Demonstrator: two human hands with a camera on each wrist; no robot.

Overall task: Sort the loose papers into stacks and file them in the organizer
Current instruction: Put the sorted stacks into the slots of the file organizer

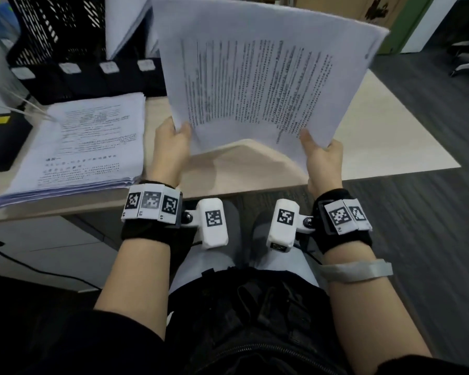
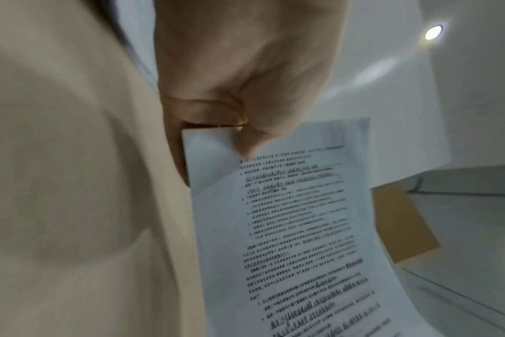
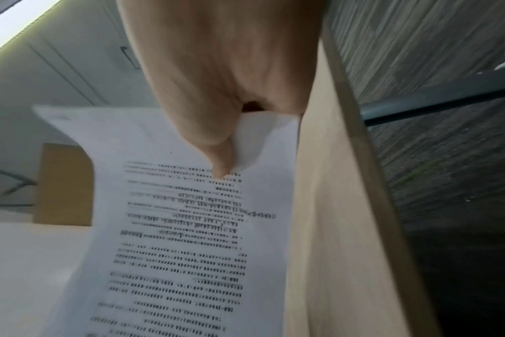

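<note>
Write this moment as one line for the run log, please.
left hand: pinches sheets | right hand: pinches same sheets | sheets: raised above desk | pile: on desk | organizer: behind

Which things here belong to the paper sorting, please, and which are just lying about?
Part of the job:
held papers
paper stack
black organizer
left hand
right hand

Lying about:
dark box
cardboard box

Black wrist straps (image 1: 344,234), white coded tag blocks (image 1: 150,205), grey armband (image 1: 355,270).
</note>
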